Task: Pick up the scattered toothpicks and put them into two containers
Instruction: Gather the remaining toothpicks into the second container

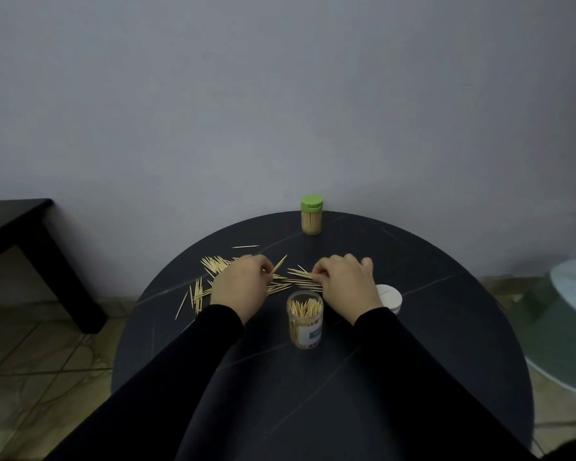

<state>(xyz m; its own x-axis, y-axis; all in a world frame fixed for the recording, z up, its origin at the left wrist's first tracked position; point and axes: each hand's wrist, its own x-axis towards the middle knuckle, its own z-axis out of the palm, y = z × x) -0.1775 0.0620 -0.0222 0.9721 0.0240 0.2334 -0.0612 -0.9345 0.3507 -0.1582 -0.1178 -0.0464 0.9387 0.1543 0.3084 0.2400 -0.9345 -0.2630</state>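
Round dark desk [413, 327] against a plain grey wall: I note the green-lidded container [311, 215] at the far edge capped and full, and the open clear container [305, 322] between my wrists well stocked. Both hands are curled: left hand [238, 284] pinches one toothpick, right hand [346, 287] pinches a few from the scattered toothpicks [213, 271] lying beyond and left of the open container, so I judge the task over halfway.

I see pale, matt wooden toothpicks [213, 265] on a round dark table [396, 327] with a smooth stone-look top, plus a clear glossy plastic jar [305, 322].
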